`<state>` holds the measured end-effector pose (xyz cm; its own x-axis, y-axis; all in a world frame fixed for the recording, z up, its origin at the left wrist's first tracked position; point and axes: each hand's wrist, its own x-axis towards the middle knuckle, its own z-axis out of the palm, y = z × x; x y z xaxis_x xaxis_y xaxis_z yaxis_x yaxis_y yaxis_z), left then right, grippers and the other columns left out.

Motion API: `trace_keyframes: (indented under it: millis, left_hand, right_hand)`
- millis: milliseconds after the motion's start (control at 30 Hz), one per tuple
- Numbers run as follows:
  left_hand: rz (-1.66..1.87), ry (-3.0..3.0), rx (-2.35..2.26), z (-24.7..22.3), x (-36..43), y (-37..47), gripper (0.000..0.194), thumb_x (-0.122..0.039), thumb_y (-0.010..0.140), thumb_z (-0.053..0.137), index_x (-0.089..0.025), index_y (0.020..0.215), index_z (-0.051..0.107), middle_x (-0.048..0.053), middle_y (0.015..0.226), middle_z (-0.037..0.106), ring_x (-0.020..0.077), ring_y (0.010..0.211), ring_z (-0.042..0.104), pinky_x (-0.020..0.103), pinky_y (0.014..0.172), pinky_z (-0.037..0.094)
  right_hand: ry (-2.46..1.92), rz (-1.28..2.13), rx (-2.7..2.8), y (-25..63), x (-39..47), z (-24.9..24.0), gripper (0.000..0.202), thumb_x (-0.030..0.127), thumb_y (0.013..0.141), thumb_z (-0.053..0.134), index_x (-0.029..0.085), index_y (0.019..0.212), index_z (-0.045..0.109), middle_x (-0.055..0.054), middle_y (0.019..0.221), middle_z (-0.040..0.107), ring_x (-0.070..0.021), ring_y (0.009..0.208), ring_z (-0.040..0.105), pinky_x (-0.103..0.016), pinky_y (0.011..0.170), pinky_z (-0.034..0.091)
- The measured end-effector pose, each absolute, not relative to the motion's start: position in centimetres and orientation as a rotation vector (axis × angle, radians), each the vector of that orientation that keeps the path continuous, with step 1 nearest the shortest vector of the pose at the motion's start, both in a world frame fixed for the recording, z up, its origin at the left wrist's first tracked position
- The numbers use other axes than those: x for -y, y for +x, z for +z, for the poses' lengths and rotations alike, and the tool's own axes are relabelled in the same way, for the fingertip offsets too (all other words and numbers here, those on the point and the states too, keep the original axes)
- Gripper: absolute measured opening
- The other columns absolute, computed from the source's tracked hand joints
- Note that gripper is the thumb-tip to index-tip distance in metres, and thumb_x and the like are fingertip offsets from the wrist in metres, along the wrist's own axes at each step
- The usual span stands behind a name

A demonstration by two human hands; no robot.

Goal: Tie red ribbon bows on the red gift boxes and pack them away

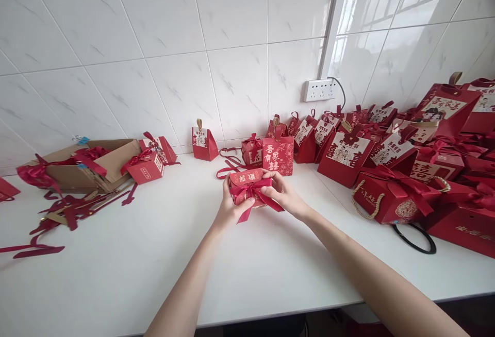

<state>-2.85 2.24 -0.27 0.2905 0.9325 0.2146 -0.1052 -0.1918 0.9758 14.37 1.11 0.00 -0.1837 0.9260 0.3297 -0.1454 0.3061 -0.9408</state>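
Observation:
A small red gift box (246, 177) with gold lettering and a dark red ribbon bow (251, 190) is held between both hands above the white table. My left hand (233, 204) is closed round its left side, the thumb lying near the bow. On the right side, my right hand (284, 192) grips the box, its thumb beside the bow's loop. Just behind stand an upright red box with white characters (278, 155) and a smaller ribboned box (252, 151). The underside of the held box is hidden.
A cardboard box (116, 159) holding ribbons sits at the left, with loose ribbons (69, 213) before it. Many red gift boxes (346, 154) crowd the right side. A black loop (415, 241) lies near them. A power strip (320, 90) is on the tiled wall.

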Motion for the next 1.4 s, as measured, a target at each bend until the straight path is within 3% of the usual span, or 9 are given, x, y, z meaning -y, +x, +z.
trace_keyframes:
  millis: [167, 433, 633, 867, 1033, 1200, 1300, 1400]
  left_hand:
    - [1.164, 1.448, -0.781, -0.4, -2.1, -2.7, 0.088, -0.031, 0.067, 0.072, -0.028, 0.134, 0.015, 0.010, 0.129, 0.047, 0.0240, 0.114, 0.052, 0.042, 0.099, 0.042]
    - [1.164, 1.454, -0.818, -0.4, -2.0, -2.8, 0.090, -0.030, 0.065, 0.073, -0.029, 0.134, 0.015, 0.012, 0.134, 0.043, 0.0257, 0.115, 0.052, 0.044, 0.098, 0.043]
    - [1.231, 1.446, -0.873, 0.0, -1.9, -2.7, 0.072, -0.036, 0.066, 0.072, -0.025, 0.123, 0.029, 0.011, 0.130, 0.043, 0.0249, 0.117, 0.049, 0.039, 0.095, 0.045]
    - [1.317, 1.439, -0.949, 0.2, -1.9, -2.6, 0.065, -0.035, 0.064, 0.073, -0.025, 0.111, 0.030, 0.008, 0.115, 0.053, 0.0216, 0.102, 0.058, 0.036, 0.083, 0.051]
    - [1.340, 1.453, -0.991, -0.2, -2.2, -2.7, 0.066, -0.034, 0.063, 0.074, -0.025, 0.113, 0.031, 0.008, 0.116, 0.053, 0.0218, 0.105, 0.056, 0.036, 0.086, 0.049]
    - [1.367, 1.428, -0.984, -0.1, -2.3, -2.8, 0.065, -0.035, 0.063, 0.074, -0.024, 0.111, 0.032, 0.008, 0.113, 0.054, 0.0216, 0.103, 0.058, 0.035, 0.083, 0.050]
    - [1.380, 1.439, -1.000, -0.1, -2.3, -2.8, 0.064, -0.035, 0.062, 0.074, -0.024, 0.111, 0.034, 0.008, 0.115, 0.053, 0.0217, 0.104, 0.057, 0.035, 0.085, 0.050]
    - [1.381, 1.463, -1.019, -0.2, -2.4, -2.9, 0.064, -0.034, 0.062, 0.075, -0.024, 0.111, 0.035, 0.008, 0.115, 0.052, 0.0222, 0.108, 0.054, 0.035, 0.088, 0.048]
  right_hand:
    - [-0.837, 0.972, 1.482, 13.6, -0.9, -0.4, 0.037, 0.034, 0.072, 0.067, 0.026, 0.092, 0.037, -0.003, 0.130, 0.041, -0.0171, 0.108, 0.049, -0.035, 0.090, 0.043]
    - [-0.783, 1.067, 1.539, 14.6, -1.1, -0.4, 0.051, 0.026, 0.069, 0.069, 0.030, 0.113, 0.043, -0.004, 0.130, 0.040, -0.0208, 0.116, 0.045, -0.038, 0.094, 0.043]
    - [-0.811, 1.033, 1.582, 14.5, -0.8, -0.3, 0.066, 0.026, 0.070, 0.070, 0.033, 0.126, 0.036, -0.005, 0.131, 0.041, -0.0214, 0.118, 0.045, -0.038, 0.096, 0.042]
    - [-0.777, 0.904, 1.698, 14.1, -0.5, -0.3, 0.068, 0.030, 0.071, 0.071, 0.035, 0.129, 0.035, -0.005, 0.138, 0.032, -0.0231, 0.127, 0.036, -0.038, 0.099, 0.040]
    - [-0.723, 1.104, 1.656, 14.7, -0.8, -0.2, 0.066, 0.026, 0.075, 0.066, 0.037, 0.131, 0.032, -0.005, 0.137, 0.034, -0.0209, 0.118, 0.045, -0.038, 0.093, 0.045]
    - [-0.572, 1.268, 1.651, 15.0, -0.7, 0.1, 0.083, 0.019, 0.067, 0.070, 0.039, 0.135, 0.026, -0.006, 0.141, 0.031, -0.0220, 0.120, 0.045, -0.037, 0.091, 0.047]
    - [-0.610, 1.317, 1.562, 15.0, -0.8, 0.2, 0.080, 0.024, 0.067, 0.072, 0.038, 0.133, 0.029, -0.006, 0.146, 0.024, -0.0231, 0.127, 0.038, -0.039, 0.096, 0.043]
    - [-0.713, 1.265, 1.482, 14.8, -1.0, 0.0, 0.070, 0.029, 0.069, 0.072, 0.035, 0.129, 0.035, -0.006, 0.144, 0.028, -0.0217, 0.131, 0.033, -0.040, 0.102, 0.036]
